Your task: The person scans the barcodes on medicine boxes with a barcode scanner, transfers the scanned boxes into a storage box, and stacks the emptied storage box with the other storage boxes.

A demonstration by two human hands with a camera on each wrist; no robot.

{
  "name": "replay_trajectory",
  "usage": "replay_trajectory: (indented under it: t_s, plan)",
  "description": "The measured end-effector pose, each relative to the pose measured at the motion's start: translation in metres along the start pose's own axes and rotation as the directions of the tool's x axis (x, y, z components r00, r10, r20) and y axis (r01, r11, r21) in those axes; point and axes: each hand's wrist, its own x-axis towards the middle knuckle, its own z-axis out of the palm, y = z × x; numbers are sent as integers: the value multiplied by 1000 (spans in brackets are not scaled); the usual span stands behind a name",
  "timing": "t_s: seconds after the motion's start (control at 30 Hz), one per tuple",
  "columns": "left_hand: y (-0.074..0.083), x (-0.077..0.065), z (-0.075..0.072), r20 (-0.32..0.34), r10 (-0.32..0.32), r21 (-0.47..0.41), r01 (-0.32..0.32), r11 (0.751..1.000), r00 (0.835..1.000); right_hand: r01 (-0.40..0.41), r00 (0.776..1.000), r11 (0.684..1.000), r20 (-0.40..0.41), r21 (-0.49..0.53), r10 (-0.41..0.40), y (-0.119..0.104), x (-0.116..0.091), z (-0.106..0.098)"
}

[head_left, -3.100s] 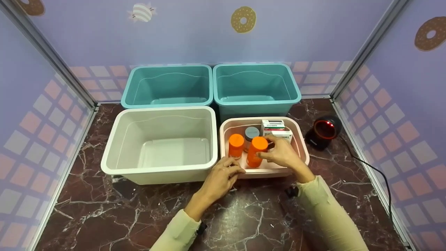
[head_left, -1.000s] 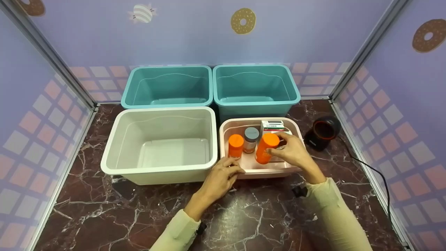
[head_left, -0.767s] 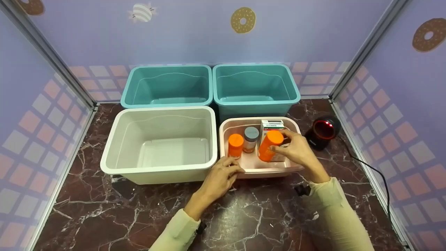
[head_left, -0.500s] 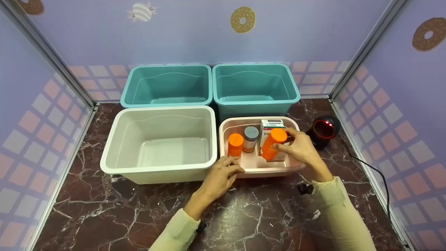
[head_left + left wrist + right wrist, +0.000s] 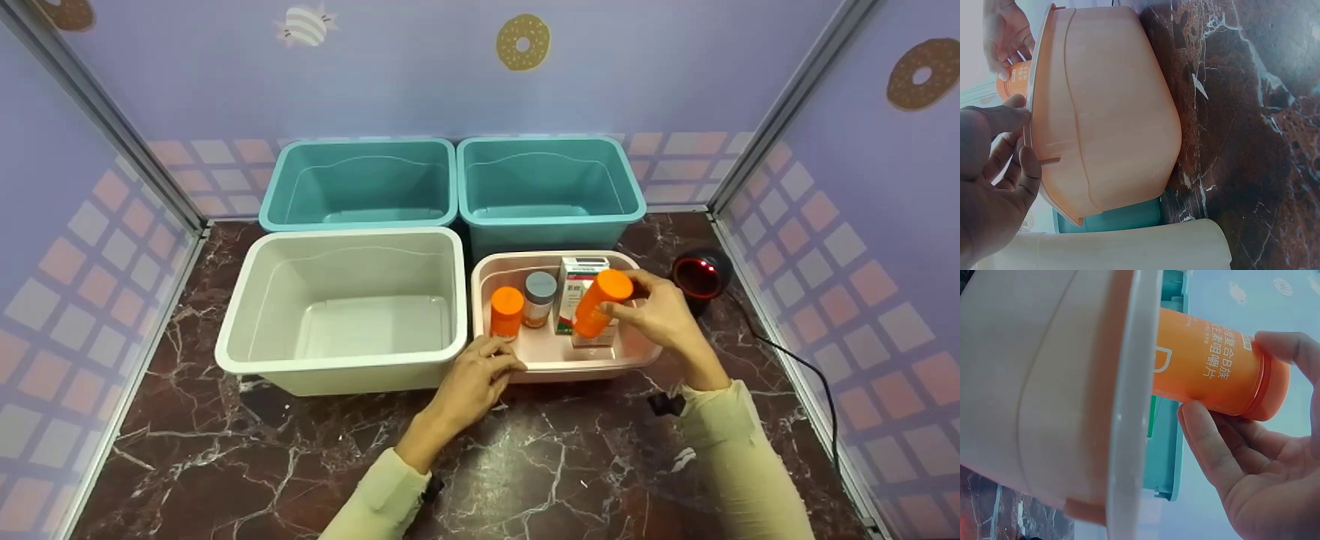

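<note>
In the head view my right hand holds an orange pill bottle by its upper part, tilted with its cap toward the right, over the right half of the pink bin. Thumb and fingers grip the same orange bottle near its cap in the right wrist view, its white lettering showing. My left hand grips the front left rim of the pink bin. Inside the bin stand another orange bottle, a grey-capped bottle and white medicine boxes, partly hidden by the held bottle.
A large cream bin stands left of the pink one. Behind are two teal bins, side by side against the wall. At the right sits a black scanner with red lights and a cable.
My right hand has moved the orange bottle right and slightly back, tilting it more and uncovering the grey-capped bottle. The scanner's red lights went off, then on again. My left hand stays at the rim.
</note>
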Motion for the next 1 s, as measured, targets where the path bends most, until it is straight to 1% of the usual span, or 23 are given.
replay_trajectory:
  t_s: [0.2,0.4,0.73,1.0]
  plan:
    - [-1,-1,0,4,-8,-6,8,1000,1000,-23,1000,1000,-4,0,23,2,-1,-5]
    - [0,-1,0,4,-12,-5,12,1000,1000,-14,999,1000,-37,-19,13,4,-1,-11]
    - [0,-1,1,-3,-4,-3,4,1000,1000,-37,997,999,-65,1,37,9,-1,-23]
    - [0,-1,0,10,-9,-1,9,1000,1000,-73,995,997,-69,5,74,12,-3,-33]
